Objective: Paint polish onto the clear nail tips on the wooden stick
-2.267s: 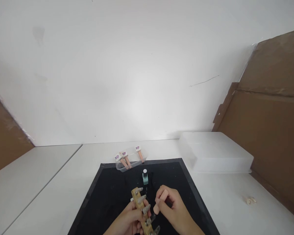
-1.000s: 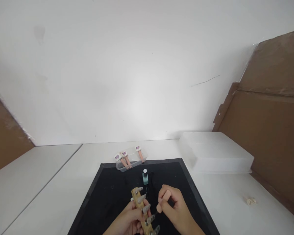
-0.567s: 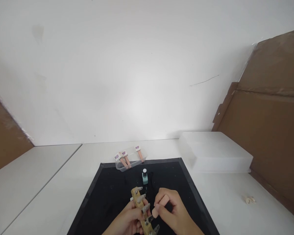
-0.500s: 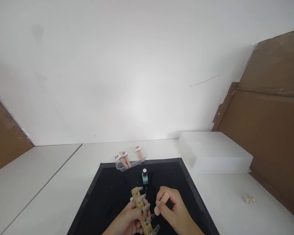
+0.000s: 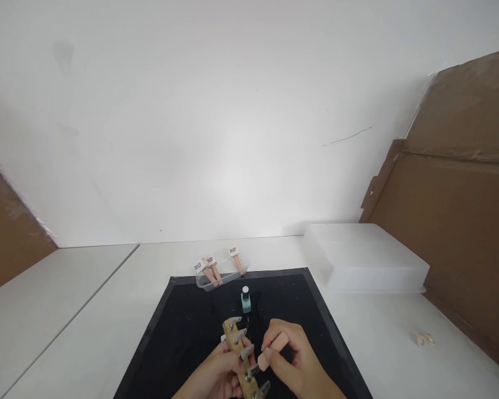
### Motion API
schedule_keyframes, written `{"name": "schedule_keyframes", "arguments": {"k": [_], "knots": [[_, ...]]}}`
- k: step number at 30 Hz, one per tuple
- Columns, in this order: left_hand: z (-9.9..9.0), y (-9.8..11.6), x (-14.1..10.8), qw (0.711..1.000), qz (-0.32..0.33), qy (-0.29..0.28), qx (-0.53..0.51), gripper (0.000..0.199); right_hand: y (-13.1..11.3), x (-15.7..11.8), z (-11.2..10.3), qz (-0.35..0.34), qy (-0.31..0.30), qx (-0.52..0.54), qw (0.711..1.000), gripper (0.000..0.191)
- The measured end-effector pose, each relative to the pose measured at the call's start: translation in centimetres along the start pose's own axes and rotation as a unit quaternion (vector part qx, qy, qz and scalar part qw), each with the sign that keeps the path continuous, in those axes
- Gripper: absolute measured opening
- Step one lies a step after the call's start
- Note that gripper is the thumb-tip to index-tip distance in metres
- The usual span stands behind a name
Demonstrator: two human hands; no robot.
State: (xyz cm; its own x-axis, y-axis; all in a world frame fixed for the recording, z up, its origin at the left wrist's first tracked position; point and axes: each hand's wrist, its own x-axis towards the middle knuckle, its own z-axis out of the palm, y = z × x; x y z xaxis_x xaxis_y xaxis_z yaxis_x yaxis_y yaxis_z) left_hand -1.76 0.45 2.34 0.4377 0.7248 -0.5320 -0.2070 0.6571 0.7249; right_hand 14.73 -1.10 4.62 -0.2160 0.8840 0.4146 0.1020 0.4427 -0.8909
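Note:
My left hand [image 5: 219,370] is closed around a narrow wooden strip [image 5: 235,346], which slants across the mat. Several clear, pointed nail tips [image 5: 247,351] stick out from the strip's right side on small metal-looking mounts. My right hand [image 5: 296,357] pinches a small peach-pink block [image 5: 279,342] between thumb and fingers. The lower end of that block is at one of the nail tips, close to the strip; whether they touch I cannot tell. Beyond the strip stands a small teal bottle [image 5: 246,305] with a dark neck and white top.
A black mat [image 5: 191,321] lies under my hands. At its far edge, a clear plastic tray [image 5: 228,270] holds 3 pink sticks with white labels. A white translucent box [image 5: 370,260] sits at the right, with small beige pieces [image 5: 423,338] nearer on the white table.
My right hand has shifted slightly left and down, bringing the peach-pink block closer to a lower nail tip. My left hand and the strip stay almost still.

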Motion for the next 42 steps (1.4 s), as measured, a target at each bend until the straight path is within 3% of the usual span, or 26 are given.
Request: {"name": "schedule_keyframes", "arguments": {"k": [7, 11, 15, 18, 22, 27, 42], "knots": [[-0.5, -0.4, -0.2, 0.999, 0.002, -0.038, -0.029, 0.026, 0.8, 0.3, 0.0, 0.033, 0.068, -0.001, 0.997, 0.022], [-0.5, -0.2, -0.1, 0.999, 0.005, -0.04, -0.029, 0.025, 0.3, 0.1, -0.2, -0.015, 0.057, 0.046, 0.997, 0.028], [-0.3, 0.1, -0.2, 0.999, -0.003, -0.027, -0.027, 0.027, 0.0, -0.1, -0.2, -0.032, 0.018, 0.033, 0.999, 0.019], [-0.3, 0.0, -0.2, 0.999, 0.002, -0.03, -0.027, 0.026, 0.0, 0.0, 0.0, -0.012, 0.008, 0.019, 1.0, 0.017], [-0.5, -0.2, -0.2, 0.999, 0.004, -0.027, -0.028, 0.027, 0.3, 0.4, 0.1, 0.026, 0.05, 0.009, 0.998, 0.023], [-0.5, -0.3, -0.2, 0.999, 0.005, -0.035, -0.027, 0.025, 1.0, 0.1, 0.2, 0.017, 0.061, 0.052, 0.997, 0.031], [-0.5, -0.6, 0.3, 1.0, 0.007, -0.014, -0.02, 0.028, 0.7, 0.4, 0.4, 0.117, 0.027, 0.092, 0.988, 0.035]]}}
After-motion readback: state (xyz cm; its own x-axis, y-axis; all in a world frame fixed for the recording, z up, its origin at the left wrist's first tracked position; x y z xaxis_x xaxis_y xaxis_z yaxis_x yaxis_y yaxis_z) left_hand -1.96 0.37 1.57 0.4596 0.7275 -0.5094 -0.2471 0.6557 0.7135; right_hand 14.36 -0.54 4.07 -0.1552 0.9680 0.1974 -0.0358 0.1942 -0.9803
